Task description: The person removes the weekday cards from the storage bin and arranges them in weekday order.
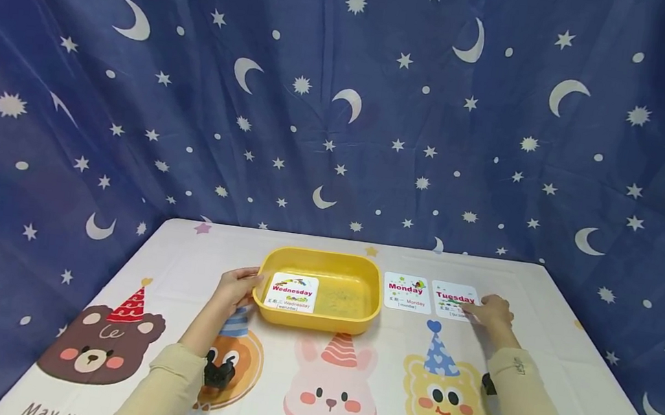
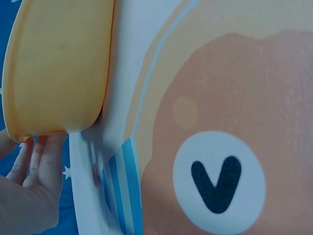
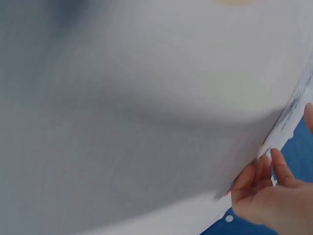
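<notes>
A yellow plastic basin (image 1: 314, 324) is on the table, its outer wall (image 2: 58, 73) filling the upper left of the left wrist view. My left hand (image 1: 237, 287) grips its left end, several fingers (image 2: 51, 154) bent against the wall. Inside it lies a white Wednesday card (image 1: 291, 292). Right of the basin lies a Monday card (image 1: 407, 293), with a Tuesday card (image 1: 446, 292) close beside it. My right hand (image 1: 492, 314) pinches the Tuesday card near its lower right edge, one digit across its face. Its contact is partly hidden in the right wrist view.
A white cloth (image 1: 164, 263) printed with cartoon animals and lettering covers the table (image 1: 548, 331). Right behind the table's far edge hangs a dark blue curtain (image 1: 292, 126) with moons and stars.
</notes>
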Demonstrator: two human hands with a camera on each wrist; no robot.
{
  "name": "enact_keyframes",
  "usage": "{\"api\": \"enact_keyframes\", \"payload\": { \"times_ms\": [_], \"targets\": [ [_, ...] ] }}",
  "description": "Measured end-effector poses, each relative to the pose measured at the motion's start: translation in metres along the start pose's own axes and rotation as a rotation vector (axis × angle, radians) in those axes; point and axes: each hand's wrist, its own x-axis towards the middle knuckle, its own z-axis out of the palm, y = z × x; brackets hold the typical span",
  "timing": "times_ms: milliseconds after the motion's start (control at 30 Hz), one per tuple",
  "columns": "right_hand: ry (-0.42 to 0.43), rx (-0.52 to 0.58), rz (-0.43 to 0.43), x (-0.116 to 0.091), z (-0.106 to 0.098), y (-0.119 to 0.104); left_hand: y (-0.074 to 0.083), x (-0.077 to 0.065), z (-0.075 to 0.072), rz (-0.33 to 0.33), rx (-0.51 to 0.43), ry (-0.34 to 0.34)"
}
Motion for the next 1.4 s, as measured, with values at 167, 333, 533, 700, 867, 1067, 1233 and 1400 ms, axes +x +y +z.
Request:
{"api": "enact_keyframes", "payload": {
  "times_ms": [167, 333, 533, 700, 867, 1067, 1233, 1400],
  "targets": [
    [-0.027, 0.161, -0.041, 0.003, -0.007, 0.010, -0.002, -0.001, 0.000, -0.009, -0.001, 0.001],
    [0.024, 0.200, -0.088, -0.001, -0.011, 0.014, -0.002, -0.001, 0.001, -0.010, 0.004, 0.007],
    [0.096, 0.250, -0.133, -0.008, -0.008, 0.007, 0.000, 0.000, 0.001, -0.008, 0.014, 0.016],
    [0.139, 0.317, -0.137, -0.017, -0.004, -0.006, -0.001, 0.000, 0.001, -0.011, 0.005, 0.017],
    [0.099, 0.405, -0.161, -0.026, -0.001, -0.023, -0.002, 0.002, 0.000, -0.014, 0.002, 0.019],
    [0.028, 0.491, -0.145, -0.037, 0.006, -0.045, -0.001, 0.002, 0.000, -0.001, 0.003, 0.016],
    [-0.012, 0.570, -0.165, -0.044, 0.010, -0.063, -0.001, 0.001, 0.000, -0.005, 0.001, 0.010],
    [-0.049, 0.614, -0.196, -0.054, 0.011, -0.082, 0.000, 0.002, 0.000, -0.015, 0.007, 0.014]
  ]
}}
